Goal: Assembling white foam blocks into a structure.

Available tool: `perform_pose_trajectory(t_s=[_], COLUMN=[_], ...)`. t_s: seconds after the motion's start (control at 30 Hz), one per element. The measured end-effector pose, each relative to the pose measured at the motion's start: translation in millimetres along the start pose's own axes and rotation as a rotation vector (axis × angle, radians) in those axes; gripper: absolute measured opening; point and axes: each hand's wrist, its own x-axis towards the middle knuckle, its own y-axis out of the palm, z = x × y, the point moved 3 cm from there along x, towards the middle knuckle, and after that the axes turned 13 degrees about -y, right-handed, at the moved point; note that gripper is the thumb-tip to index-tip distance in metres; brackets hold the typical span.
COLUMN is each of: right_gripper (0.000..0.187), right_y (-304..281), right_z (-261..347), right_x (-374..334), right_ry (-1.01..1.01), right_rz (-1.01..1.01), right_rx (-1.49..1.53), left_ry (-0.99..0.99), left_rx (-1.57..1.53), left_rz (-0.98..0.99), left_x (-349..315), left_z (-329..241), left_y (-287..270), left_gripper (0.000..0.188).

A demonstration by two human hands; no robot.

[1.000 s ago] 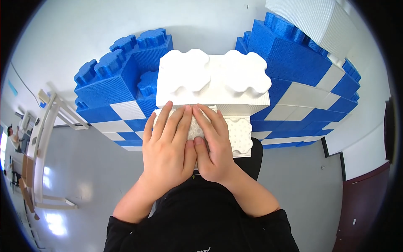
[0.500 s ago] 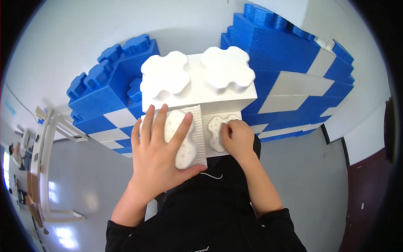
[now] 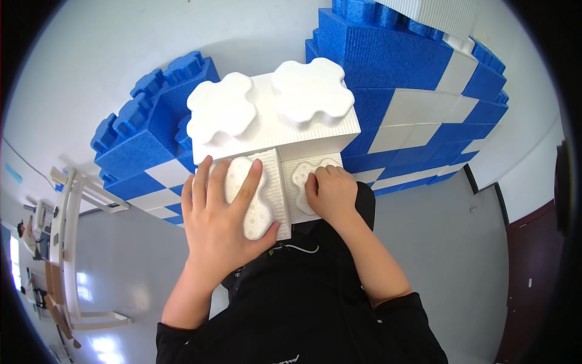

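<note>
Two small white foam blocks stand side by side before me, ridged on top and each with a wavy raised stud. Over the left foam block (image 3: pixel 277 200) my left hand (image 3: pixel 219 209) lies open, fingers spread along its stud and thumb at the near edge. My right hand (image 3: pixel 333 191), curled into a fist, rests on the right foam block (image 3: pixel 330 159) against its stud; its fingertips are hidden. Just beyond both is a large white foam block (image 3: pixel 267 139) with two big clover-shaped studs, higher than the small ones.
Stacks of blue and white foam blocks rise on the left (image 3: pixel 130 148) and, taller, on the right (image 3: pixel 394 67). A white wooden frame (image 3: pixel 73 242) stands on the grey floor at far left. A dark red door (image 3: pixel 530 267) is at far right.
The view has shifted slightly, so the blocks and hands appear a little further left. Both hands keep nearly the same places on the small blocks.
</note>
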Motion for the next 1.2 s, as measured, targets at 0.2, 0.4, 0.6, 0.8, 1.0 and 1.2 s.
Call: perform_pose_trajectory(t_s=[0.2, 0.4, 0.6, 0.8, 1.0, 1.2], right_gripper=[0.019, 0.019, 0.021, 0.024, 0.024, 0.024], right_y=[-4.3, -6.1, -4.3, -5.4, -3.9, -6.5], right_z=[3.0, 4.3, 5.8, 4.3, 4.2, 5.6], right_x=[-4.7, -3.7, -0.5, -4.5, -4.5, -4.2], right_ry=[0.017, 0.018, 0.064, 0.021, 0.015, 0.009], right_rz=[0.008, 0.023, 0.053, -0.010, -0.009, -0.019], right_rx=[0.017, 0.000, -0.019, 0.015, 0.009, 0.008], left_ry=[0.001, -0.022, -0.020, -0.025, -0.025, -0.028], left_rx=[-0.009, -0.005, -0.010, -0.021, -0.033, -0.027], left_rz=[0.010, 0.034, 0.033, 0.040, 0.042, 0.045], left_x=[-8.6, -12.5, -13.5, -13.9, -13.8, -15.6], left_z=[0.8, -0.4, 1.3, 0.0, 0.4, 0.7], left_y=[-1.9, -2.6, -1.8, -3.3, -4.1, -4.1], left_gripper=[0.089, 0.090, 0.091, 0.090, 0.088, 0.089])
